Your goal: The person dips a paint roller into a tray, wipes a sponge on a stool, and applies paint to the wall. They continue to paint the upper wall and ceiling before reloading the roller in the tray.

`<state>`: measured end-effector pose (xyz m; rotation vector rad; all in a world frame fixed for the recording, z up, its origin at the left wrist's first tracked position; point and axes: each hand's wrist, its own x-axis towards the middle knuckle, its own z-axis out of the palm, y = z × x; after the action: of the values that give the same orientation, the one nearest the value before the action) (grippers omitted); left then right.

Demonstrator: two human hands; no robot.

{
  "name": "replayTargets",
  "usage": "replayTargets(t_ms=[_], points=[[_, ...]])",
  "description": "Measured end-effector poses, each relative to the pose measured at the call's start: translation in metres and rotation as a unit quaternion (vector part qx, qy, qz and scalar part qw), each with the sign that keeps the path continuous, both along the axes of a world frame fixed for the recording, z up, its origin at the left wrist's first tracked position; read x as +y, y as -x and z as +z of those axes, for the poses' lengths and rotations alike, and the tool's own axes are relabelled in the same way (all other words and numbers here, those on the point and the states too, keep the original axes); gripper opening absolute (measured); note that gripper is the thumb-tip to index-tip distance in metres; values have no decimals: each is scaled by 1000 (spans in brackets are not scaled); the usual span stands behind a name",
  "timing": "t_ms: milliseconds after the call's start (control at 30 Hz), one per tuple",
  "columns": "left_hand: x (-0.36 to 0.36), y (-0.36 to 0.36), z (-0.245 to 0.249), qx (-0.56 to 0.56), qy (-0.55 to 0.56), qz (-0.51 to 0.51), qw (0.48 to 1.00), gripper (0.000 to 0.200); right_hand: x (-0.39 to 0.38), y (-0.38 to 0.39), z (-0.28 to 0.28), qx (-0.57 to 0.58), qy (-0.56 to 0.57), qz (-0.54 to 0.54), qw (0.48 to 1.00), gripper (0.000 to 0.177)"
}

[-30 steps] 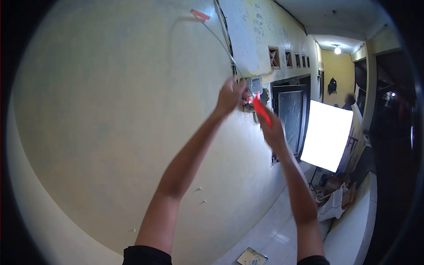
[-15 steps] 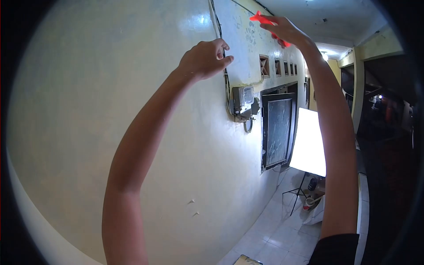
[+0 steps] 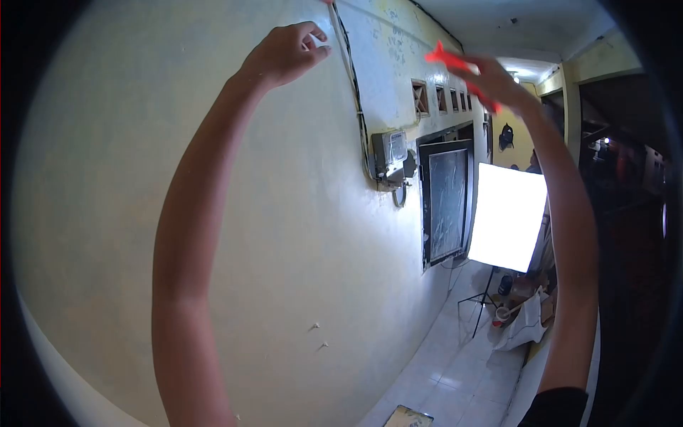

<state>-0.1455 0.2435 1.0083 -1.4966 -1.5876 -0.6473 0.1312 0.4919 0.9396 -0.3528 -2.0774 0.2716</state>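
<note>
My right hand [image 3: 494, 82], raised at the upper right, is closed around a red hammer-shaped tool [image 3: 442, 55]. The tool's head points up and left; its handle shows below my fingers, a little blurred. At the upper left, my left hand [image 3: 288, 53] is held up before the pale wall [image 3: 284, 235]. Its fingers are curled, with a gap between thumb and index finger and nothing visible in it. Just right of that hand, a dark cable [image 3: 348, 60] runs down the wall to an electricity meter [image 3: 391, 153].
A bright softbox light [image 3: 506, 217] stands on a tripod at the right, before a dark-framed window [image 3: 447, 203]. Beside it lie a white sack [image 3: 523, 324] and other items on the tiled floor [image 3: 441, 377]. Small white wall hooks [image 3: 316, 326] stick out low down.
My left hand has moved left and up in the view, away from the cable. My right hand has shifted right and down with the red tool. The view has turned slightly.
</note>
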Motion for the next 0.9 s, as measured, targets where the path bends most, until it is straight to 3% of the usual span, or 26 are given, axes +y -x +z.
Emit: replayTargets(t_ms=[100, 200, 267, 300, 367, 433, 500, 567, 633, 700, 733, 767, 833, 900], points=[[-5, -9, -15, 12, 20, -36, 999, 37, 5, 17, 63, 21, -54, -10, 998, 62], [-22, -12, -15, 37, 59, -56, 996, 36, -9, 23, 112, -2, -31, -42, 999, 62], [-34, -12, -12, 28, 57, -48, 997, 35, -32, 24, 130, -5, 64, 96, 993, 42], [-40, -9, -10, 21, 57, -32, 998, 34, -33, 29, 133, -6, 63, 94, 994, 42], [-49, -6, -8, 4, 52, -32, 998, 34, -33, 41, 134, 2, 75, 79, 994, 61], [-52, 2, -9, 2, 49, -19, 999, 34, -26, 44, 114, 4, 55, 58, 997, 58], [-51, 12, -12, 10, 57, -29, 998, 37, 7, 45, 82, 31, -55, 60, 996, 65], [-56, 20, -12, 14, 57, -42, 997, 40, 0, 12, 21, -23, -66, 43, 997, 71], [-63, 26, -10, 5, 83, -56, 995, 39, -17, -18, -55, -48, 38, 3, 998, 79], [-72, 32, 1, 5, 84, -51, 995, 37, -18, -36, -125, -71, 12, 29, 997, 80], [-77, 36, 8, 4, 85, -43, 995, 36, -39, -42, -147, -82, 54, 33, 995, 78], [-81, 42, 17, 19, 72, -40, 996, 37, -62, -42, -151, -75, 112, 44, 990, 77], [-85, 52, 40, 38, 26, -73, 996, 39, -38, -31, -131, -60, 49, 27, 997, 77], [-85, 28, 46, -3, -33, -107, 994, 40, -29, -14, -68, -45, 18, 17, 999, 75]])
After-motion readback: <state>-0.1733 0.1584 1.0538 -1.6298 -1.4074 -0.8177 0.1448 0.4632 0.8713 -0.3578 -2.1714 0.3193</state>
